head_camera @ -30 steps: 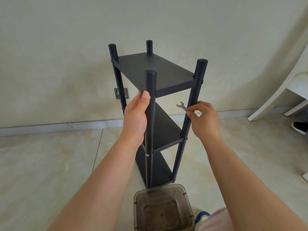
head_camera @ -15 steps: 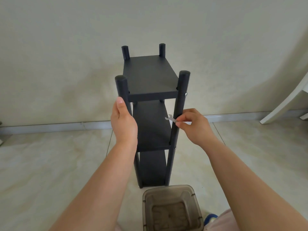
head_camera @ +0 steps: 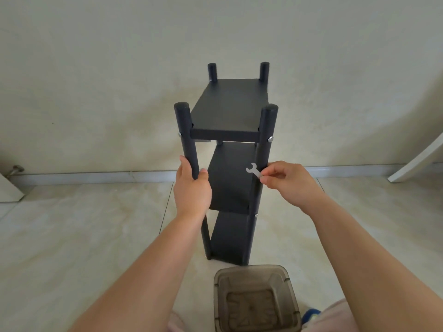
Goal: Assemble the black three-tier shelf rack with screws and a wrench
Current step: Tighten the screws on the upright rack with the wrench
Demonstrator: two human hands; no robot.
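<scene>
Beige tile floor under the upright black three-tier shelf rack; left hand wraps its front-left post to steady it, right hand pinches a small silver flat wrench beside the front-right post.

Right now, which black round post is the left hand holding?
The front-left black round post; the left hand grips it. The other three posts go unheld.

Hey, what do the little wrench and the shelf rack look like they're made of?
Wrench: thin flat metal, pale silvery, likely stamped steel. Shelf rack: matte black, even dull coat; round posts look like painted metal tube, the boards could be metal or coated wood.
</scene>
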